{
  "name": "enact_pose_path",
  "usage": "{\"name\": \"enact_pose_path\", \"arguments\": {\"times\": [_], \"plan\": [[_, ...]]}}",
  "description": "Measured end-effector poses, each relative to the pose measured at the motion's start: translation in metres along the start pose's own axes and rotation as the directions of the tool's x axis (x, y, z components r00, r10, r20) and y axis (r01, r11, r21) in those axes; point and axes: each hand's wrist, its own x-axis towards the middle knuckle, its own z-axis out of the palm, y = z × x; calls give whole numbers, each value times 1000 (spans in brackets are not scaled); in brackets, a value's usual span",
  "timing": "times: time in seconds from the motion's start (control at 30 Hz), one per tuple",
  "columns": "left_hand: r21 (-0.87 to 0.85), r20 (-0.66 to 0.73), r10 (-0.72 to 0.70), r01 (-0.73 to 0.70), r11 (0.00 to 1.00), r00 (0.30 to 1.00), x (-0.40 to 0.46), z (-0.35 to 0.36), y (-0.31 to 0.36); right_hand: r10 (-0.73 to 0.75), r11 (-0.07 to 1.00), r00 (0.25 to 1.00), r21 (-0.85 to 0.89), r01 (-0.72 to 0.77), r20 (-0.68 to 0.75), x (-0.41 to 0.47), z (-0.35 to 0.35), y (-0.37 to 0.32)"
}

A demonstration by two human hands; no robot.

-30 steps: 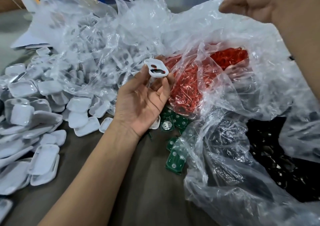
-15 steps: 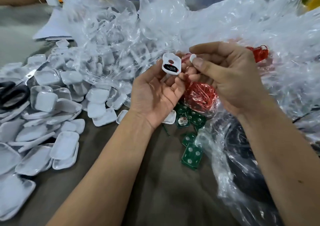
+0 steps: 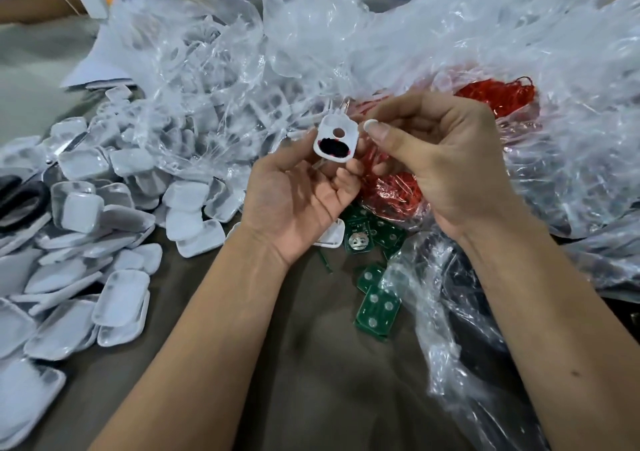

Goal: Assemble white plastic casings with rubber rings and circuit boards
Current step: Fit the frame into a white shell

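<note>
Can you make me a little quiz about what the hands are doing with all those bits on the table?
1. True or false: the left hand holds a white casing at its fingertips.
2. What colour are the circuit boards lying on the table?
3. Where are the red rubber rings? A: in a clear plastic bag, B: in a metal tin, C: on the floor.

Key
1. True.
2. Green.
3. A. The right hand pinches a small white piece in front of that bag.
</note>
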Motion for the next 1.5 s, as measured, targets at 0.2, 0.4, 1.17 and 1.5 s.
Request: {"name": "enact_pose_path", "arguments": {"times": [0.2,0.4,1.17,1.5], "plan": [[118,13,-24,22,993,1000,-1,0,-2,-31,990,998,-142,24,-52,2,4,4],[175,67,-41,29,984,997,0,0,-3,12,982,995,-188,-31,-104,1,9,3],[152,99,-51,36,988,994,1,1,-3,37,977,995,-207,-56,-96,1,8,5],[187,117,-42,19,982,992,2,-2,-4,-44,959,994,-282,14,-101,-1,11,5]]}}
